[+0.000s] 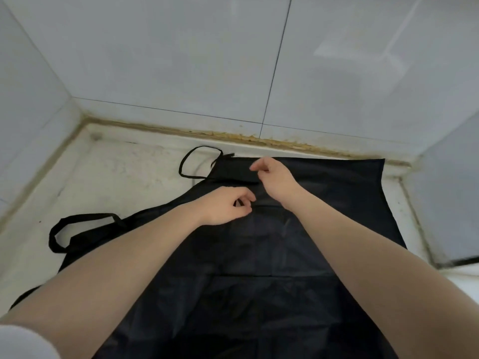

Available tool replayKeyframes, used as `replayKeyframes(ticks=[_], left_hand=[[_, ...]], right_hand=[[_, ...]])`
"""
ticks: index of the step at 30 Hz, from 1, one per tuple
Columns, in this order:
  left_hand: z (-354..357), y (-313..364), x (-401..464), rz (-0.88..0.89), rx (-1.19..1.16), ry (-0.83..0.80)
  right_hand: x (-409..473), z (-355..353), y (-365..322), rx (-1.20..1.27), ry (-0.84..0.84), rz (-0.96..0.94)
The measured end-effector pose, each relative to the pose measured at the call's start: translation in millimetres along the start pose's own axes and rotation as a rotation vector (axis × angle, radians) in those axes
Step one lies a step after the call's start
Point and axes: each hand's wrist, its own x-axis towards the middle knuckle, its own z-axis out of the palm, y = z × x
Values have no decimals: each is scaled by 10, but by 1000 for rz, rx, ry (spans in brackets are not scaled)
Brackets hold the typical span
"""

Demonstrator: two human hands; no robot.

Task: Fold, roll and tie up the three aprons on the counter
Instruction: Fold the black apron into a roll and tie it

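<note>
Black, thin and slippery-looking, the apron [298, 229] lies spread flat across the white counter [108, 182], its far edge close to the tiled wall [181, 73]. More black fabric shows under it on the left, so it is probably one of a stack. One strap loop [199, 161] lies on the bare counter beyond the bib corner, and a wider loop [77, 229] sticks out at the left, nearer the person.

Risks, as I judge them: the cloth looks light enough to slide when a fold is pulled, so the layers beneath could drag along and skew the edges. A strap left loose could get caught inside the fold or the roll, leaving nothing free to tie with. The stained joint along the wall could also soil the hem if it is pushed back.

Both forearms reach forward over the apron's middle. The left hand [228, 206] rests low on the cloth, fingers curled, thumb and fingertips pinching what looks like a narrow black strap end or fold. The right hand [272, 177] hovers just beyond it, wrist bent, fingers loosely curled with thumb and forefinger near each other; I cannot tell whether they hold anything.
</note>
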Motion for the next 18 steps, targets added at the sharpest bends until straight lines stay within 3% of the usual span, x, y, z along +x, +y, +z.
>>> replayKeyframes(ticks=[2, 6, 18], left_hand=[[-56, -202, 53, -30, 158, 44], [-71, -552, 116, -63, 477, 112], [-227, -793, 266, -138, 769, 182]], right_hand=[[233, 53, 126, -374, 60, -81], [623, 136, 296, -701, -108, -138], [878, 269, 170, -975, -179, 61]])
